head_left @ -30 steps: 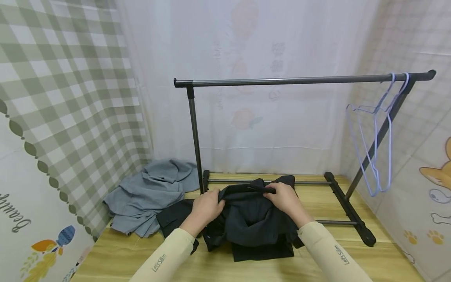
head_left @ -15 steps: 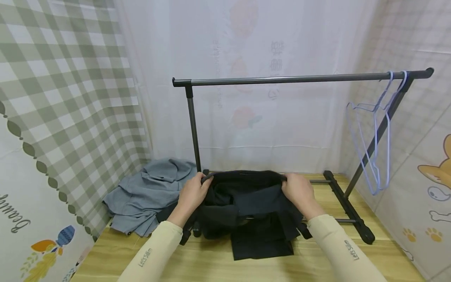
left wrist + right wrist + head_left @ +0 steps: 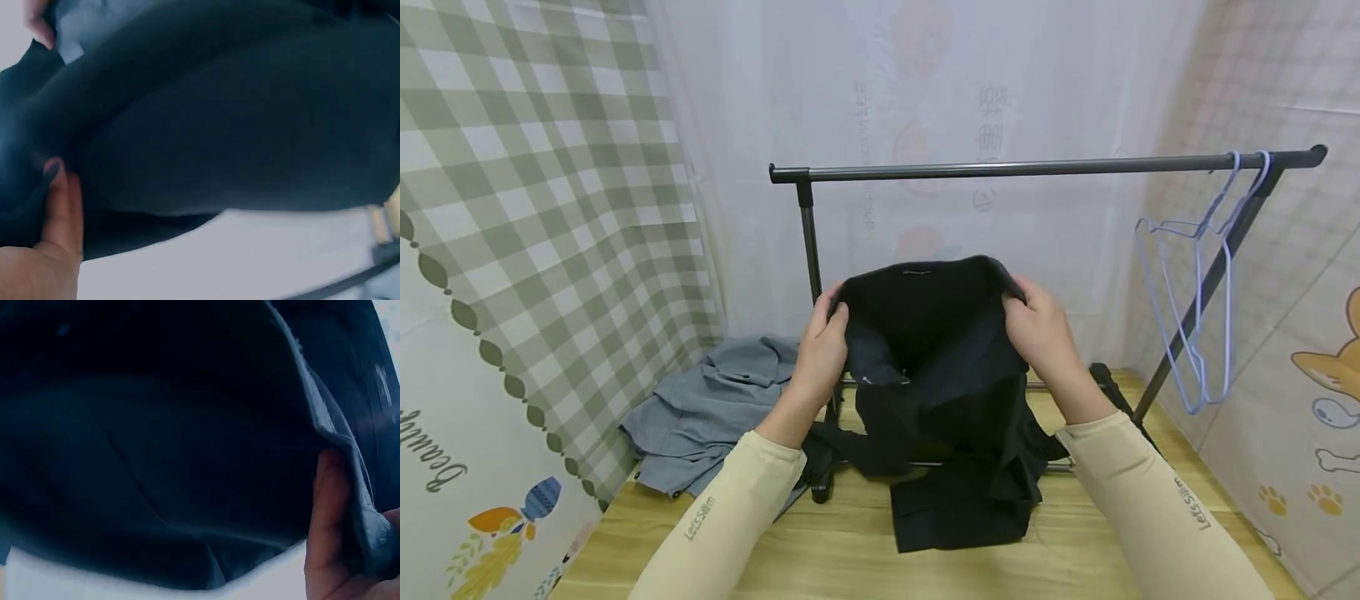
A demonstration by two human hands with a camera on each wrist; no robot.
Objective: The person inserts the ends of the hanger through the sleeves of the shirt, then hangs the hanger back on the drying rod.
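Observation:
A black garment (image 3: 940,400) hangs stretched between my two hands, its wide opening spread toward me. A small stitched tag or loop shows inside its far rim. My left hand (image 3: 822,342) pinches the left side of the rim, and my right hand (image 3: 1036,329) grips the right side at about the same height. Below, a flat, straight-edged part of the cloth lies on the wooden surface. In the left wrist view, fingers (image 3: 59,212) press into blurred dark cloth (image 3: 237,125). The right wrist view has a finger (image 3: 329,506) against the inside, near a thick edge.
Behind the garment stands a dark metal clothes rack (image 3: 1000,170). Two lilac hangers (image 3: 1198,250) hang at its right end. A crumpled grey-blue garment (image 3: 715,408) lies at the left on the wood-grain surface (image 3: 850,558). Patterned curtains enclose the space.
Both hands have moved apart and upward, raising the black garment from a bunched heap. Its opening now gapes wide, well above the surface, while the lower part still lies there.

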